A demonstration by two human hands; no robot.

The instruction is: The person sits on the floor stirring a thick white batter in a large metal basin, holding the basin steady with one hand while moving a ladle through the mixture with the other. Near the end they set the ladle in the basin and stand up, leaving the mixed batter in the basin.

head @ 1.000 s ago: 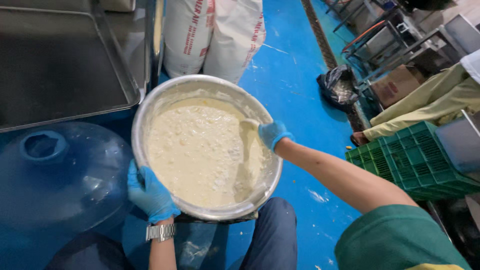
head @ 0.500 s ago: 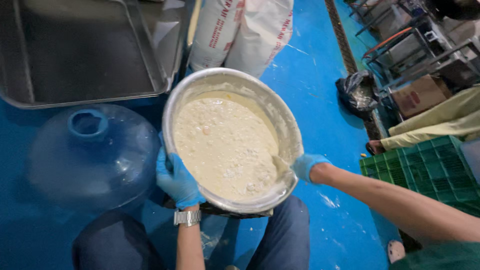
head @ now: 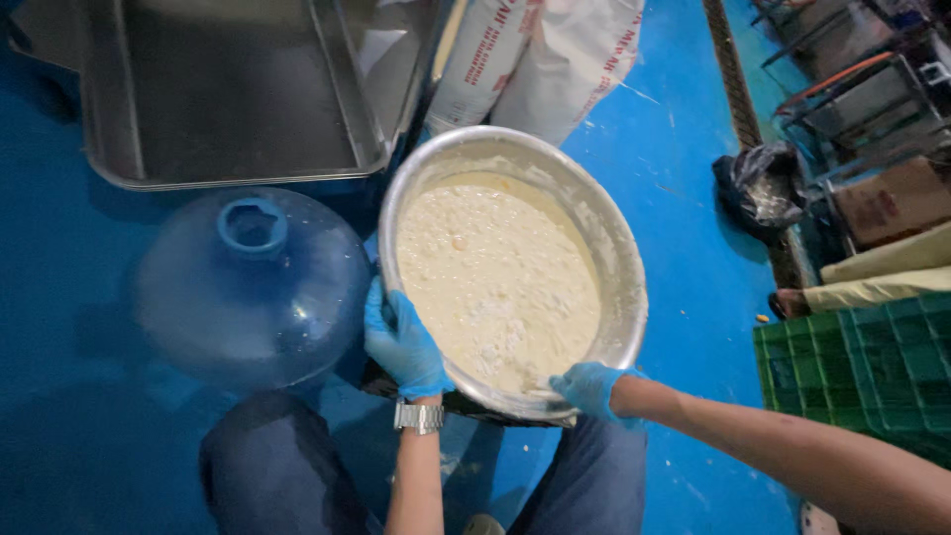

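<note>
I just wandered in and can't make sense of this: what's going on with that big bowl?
A seated person in blue gloves is working a large metal bowl of pale, lumpy batter held over their knees. The left hand grips the bowl's near-left rim, and the right hand is at the near edge, fingers at the batter. A big blue water jug stands just left of it, a steel tray sits beyond, and white sacks lean behind, all on a blue floor.
</note>
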